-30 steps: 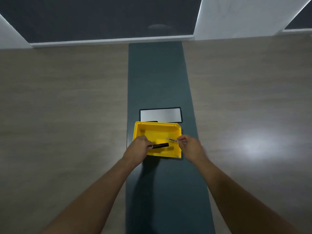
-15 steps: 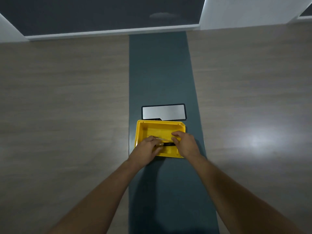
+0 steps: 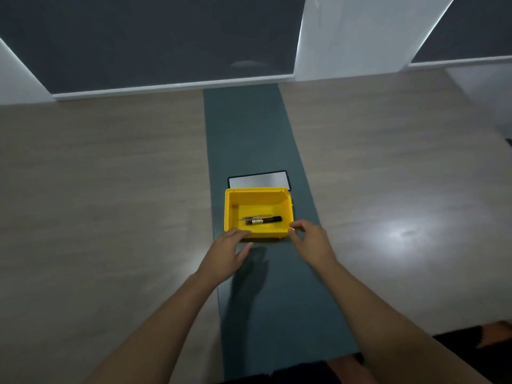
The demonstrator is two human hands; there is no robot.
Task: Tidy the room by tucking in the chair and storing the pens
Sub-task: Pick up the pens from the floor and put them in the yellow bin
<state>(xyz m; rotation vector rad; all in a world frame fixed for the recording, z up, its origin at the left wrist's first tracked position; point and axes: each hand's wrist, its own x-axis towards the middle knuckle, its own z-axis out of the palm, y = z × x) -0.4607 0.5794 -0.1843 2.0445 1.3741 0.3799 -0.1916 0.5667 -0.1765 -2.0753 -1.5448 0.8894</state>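
- As only the head view is given, everything below comes from it: a yellow bin [image 3: 231, 209] sits on the dark green strip [image 3: 249, 134] running down the middle of a wood-tone table [image 3: 110, 189], its far edge overlapping a silver panel [image 3: 259, 180] set into the strip.
- Two pens lie inside the bin on its floor: a black marker [image 3: 264, 220] and, just beyond it and touching or nearly so, a thin pale pen [image 3: 253, 217]. Storing step looks done.
- Left hand [image 3: 225, 252] is empty, fingers loosely spread, fingertips [image 3: 245, 233] at the bin's near left rim; contact likely but can't confirm.
- Right hand [image 3: 310, 241] also empty, fingers and thumb apart in a loose curl, close to the near right corner of the bin.
- Hands flank the bin, probably either just released the pens or steadying the bin; can't tell which.
- No chair in view, so tuck-in status unknown.
- Pale pen is small and low-contrast, details unreadable. Silver panel partly hidden by the bin. Bottom edge cuts off dark clothing [image 3: 471, 356]; lighting is dim with glare on the right of the table.
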